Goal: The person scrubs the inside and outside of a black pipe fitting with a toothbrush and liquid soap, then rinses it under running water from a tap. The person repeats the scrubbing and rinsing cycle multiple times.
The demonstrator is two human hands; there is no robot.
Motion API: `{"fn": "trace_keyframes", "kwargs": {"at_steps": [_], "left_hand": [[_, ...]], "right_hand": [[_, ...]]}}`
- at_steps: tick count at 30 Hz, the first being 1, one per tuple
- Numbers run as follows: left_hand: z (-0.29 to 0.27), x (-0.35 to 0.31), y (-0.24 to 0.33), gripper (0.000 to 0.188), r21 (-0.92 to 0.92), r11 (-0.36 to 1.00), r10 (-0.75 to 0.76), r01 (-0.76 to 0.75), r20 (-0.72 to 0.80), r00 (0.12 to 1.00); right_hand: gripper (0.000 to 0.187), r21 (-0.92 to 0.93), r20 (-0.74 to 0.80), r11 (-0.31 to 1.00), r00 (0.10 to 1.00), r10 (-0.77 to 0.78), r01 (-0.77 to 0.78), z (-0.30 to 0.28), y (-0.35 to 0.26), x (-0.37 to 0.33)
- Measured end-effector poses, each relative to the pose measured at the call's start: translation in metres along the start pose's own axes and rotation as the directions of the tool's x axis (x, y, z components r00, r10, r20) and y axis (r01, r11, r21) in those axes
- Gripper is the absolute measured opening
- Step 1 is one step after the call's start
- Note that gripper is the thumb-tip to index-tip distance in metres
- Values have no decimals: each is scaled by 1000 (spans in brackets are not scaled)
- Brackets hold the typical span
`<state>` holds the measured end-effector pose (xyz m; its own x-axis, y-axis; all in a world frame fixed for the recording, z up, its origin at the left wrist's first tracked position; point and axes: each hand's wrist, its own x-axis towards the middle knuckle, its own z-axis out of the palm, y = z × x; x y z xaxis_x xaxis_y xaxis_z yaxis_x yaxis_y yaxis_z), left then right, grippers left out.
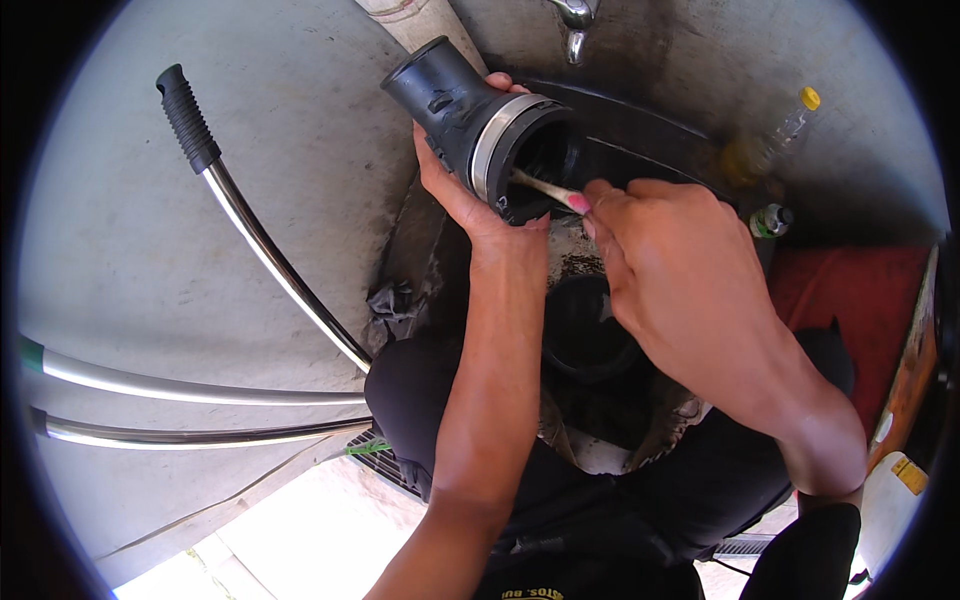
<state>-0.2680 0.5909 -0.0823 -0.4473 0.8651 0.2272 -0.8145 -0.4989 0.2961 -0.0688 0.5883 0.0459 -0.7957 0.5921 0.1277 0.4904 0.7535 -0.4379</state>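
Head view: left hand [470, 190] grips a black hose [480, 125] from below, its open end w/ a metal clamp [497, 140] turned toward the person. Right hand [665, 260] pinches a toothbrush [548, 188] — the head is inside the opening. Around: 3 chrome tubes [270, 250] on the grey concrete floor [120, 220], one w/ a black grip; 2 bottles [775, 140] at right by a red cloth [860, 285]; 1 tap [575, 20] above a dark basin [640, 130]. The forearms hide most of the basin — outdoors, sunlit.
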Motion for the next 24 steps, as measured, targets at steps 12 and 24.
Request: {"fn": "trace_keyframes", "kwargs": {"at_steps": [12,24], "left_hand": [[29,-7,0,62,86,995,66,-52,-179,982],[17,-7,8,67,27,997,68,-67,-42,997]], "right_hand": [[16,-32,-43,999,999,28,-30,-2,9,2],[13,20,-64,996,994,87,-86,-16,15,6]]}}
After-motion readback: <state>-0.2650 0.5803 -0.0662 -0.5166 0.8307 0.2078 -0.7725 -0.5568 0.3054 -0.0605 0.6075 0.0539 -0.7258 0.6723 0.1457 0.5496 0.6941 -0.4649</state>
